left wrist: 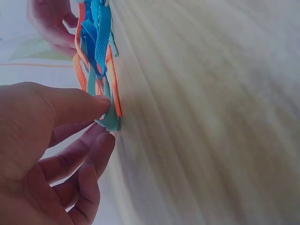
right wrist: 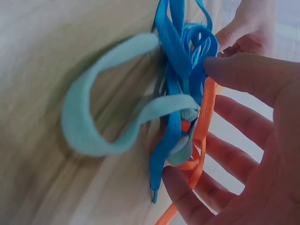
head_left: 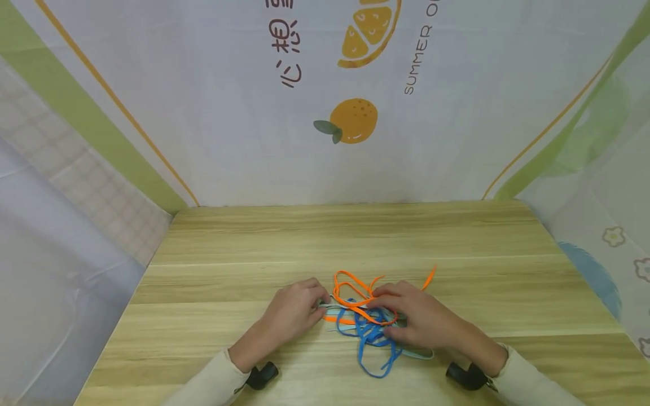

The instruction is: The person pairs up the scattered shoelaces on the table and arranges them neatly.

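A tangle of flat shoelaces lies on the wooden table: a blue shoelace (head_left: pixel 374 337), an orange shoelace (head_left: pixel 350 275) and a pale green shoelace (right wrist: pixel 79 117). At the tangle's left end, my left hand (head_left: pixel 297 307) pinches a folded bit of the pale green lace (left wrist: pixel 111 123) between thumb and fingers. My right hand (head_left: pixel 418 316) holds the right side of the tangle, its thumb against the blue lace (right wrist: pixel 173 28) and its fingers partly behind the orange lace (right wrist: pixel 204 119). A pale green loop sticks out of the pile in the right wrist view.
The wooden table (head_left: pixel 244 242) reaches back to a white cloth (head_left: pixel 244 146) printed with oranges and lettering. More patterned cloth hangs at the left and right sides. Black wrist devices (head_left: pixel 262 376) sit under both forearms, close to the tabletop.
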Demonstrator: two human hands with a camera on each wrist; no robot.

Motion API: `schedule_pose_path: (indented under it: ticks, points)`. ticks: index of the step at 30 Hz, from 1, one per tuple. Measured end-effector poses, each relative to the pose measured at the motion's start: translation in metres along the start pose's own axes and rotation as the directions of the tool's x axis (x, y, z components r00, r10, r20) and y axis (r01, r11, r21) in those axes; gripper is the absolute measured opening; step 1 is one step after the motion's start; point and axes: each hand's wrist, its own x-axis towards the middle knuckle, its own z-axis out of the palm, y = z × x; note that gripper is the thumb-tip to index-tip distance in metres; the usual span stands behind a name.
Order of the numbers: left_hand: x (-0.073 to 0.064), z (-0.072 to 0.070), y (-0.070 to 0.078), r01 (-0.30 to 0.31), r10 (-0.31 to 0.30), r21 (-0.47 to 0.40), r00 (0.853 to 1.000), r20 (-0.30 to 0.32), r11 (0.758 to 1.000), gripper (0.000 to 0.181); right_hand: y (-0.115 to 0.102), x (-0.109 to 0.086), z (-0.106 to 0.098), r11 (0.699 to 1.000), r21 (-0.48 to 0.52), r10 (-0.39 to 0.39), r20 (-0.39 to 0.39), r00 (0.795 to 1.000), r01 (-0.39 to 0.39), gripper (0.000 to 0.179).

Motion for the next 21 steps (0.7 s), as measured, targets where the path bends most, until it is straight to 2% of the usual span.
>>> schedule_pose_path:
  ticks: [5, 8, 13, 16, 21]
  points:
    - [0.002, 0.001, 0.005, -0.009, 0.009, 0.012, 1.0, -0.016, 1.0, 0.014, 0.007, -0.002, 0.0, 1.0, 0.012, 0.005, -0.044, 0.999, -0.004, 0.044]
    - [0.002, 0.001, 0.011, -0.03, 0.031, 0.022, 0.999, -0.023, 0.999, 0.015, 0.002, -0.001, -0.006, 0.998, 0.008, 0.064, -0.012, 0.998, -0.064, 0.042]
    - [0.001, 0.004, 0.022, -0.095, 0.095, 0.042, 0.995, -0.012, 0.995, 0.012, -0.003, 0.002, -0.012, 0.99, 0.007, 0.142, 0.021, 0.99, -0.143, 0.027]
    - [0.002, 0.008, 0.027, -0.135, 0.135, 0.046, 0.991, -0.008, 0.99, 0.011, -0.003, 0.004, -0.011, 0.99, 0.019, 0.139, -0.005, 0.99, -0.138, 0.021]
    - [0.006, 0.013, 0.033, -0.169, 0.169, 0.061, 0.986, -0.002, 0.984, 0.012, -0.005, 0.006, -0.01, 0.996, 0.044, 0.076, -0.063, 0.995, -0.073, 0.019]
